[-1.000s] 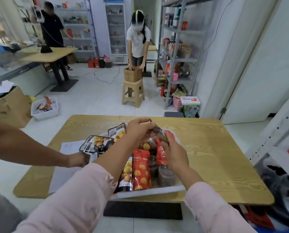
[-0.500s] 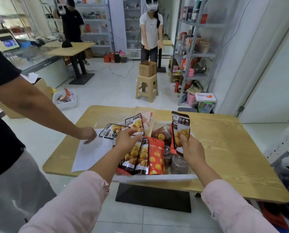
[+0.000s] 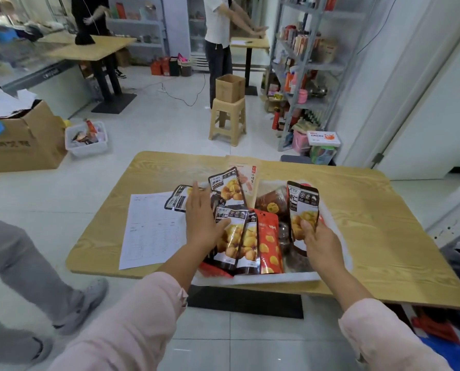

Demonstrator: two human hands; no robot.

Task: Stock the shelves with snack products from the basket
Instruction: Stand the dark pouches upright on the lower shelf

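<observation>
A printed sheet lies on the worktop just beside the left side of the white basket. A bystander's grey-trousered leg stands near the worktop's left corner. Beyond the far edge, a stool carrying a cardboard box stands on the floor beside a stocked metal shelf. The basket sits at the worktop's near edge, crammed with snack pouches; bare wood spreads to its right. The left hand lies flat, fingers straight, on the pouches at the basket's left. The right hand grips one dark pouch by its lower end, upright above the basket's right half.
</observation>
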